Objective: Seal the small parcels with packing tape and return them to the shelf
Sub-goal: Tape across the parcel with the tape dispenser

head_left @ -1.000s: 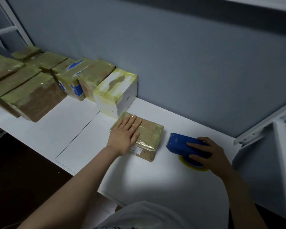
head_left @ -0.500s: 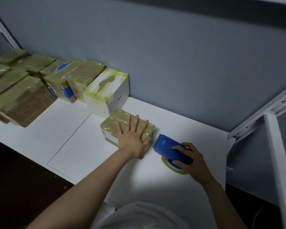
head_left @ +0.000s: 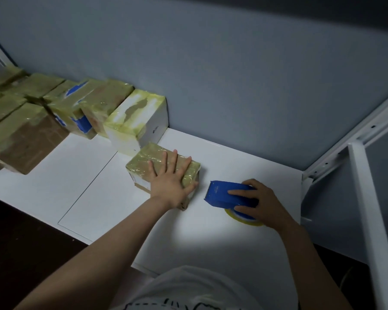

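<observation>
Parcel (head_left: 143, 162), head view: lies flat on the white shelf (head_left: 99, 198), under the left hand and just in front of the white box (head_left: 139, 121); its top is covered in glossy yellowish tape.
Left hand (head_left: 168, 182): flat, fingers straight and spread, pressing on the top of the parcel, with the thumb at its right edge.
Right hand (head_left: 260, 202): curled round the blue tape dispenser (head_left: 222, 193), which rests on the shelf near the parcel but apart from it, toothed end facing it; the yellow tape roll (head_left: 235, 217) shows beneath the hand.
Done: this parcel looks largely wrapped, and the taped parcels (head_left: 27, 135) stand in a row well to the left of the left hand.
Left: probably smoothing, perhaps another strip, then sliding it into the row; whether more parcels wait cannot be told.
Edges: the wall (head_left: 233, 86) lies beyond both hands, a white upright (head_left: 365, 209) stands right of the right hand, and the shelf's front lip is under the forearms.
Open room: bare shelf left of and nearer than the left hand; the way back to the row is short, past the white box.
</observation>
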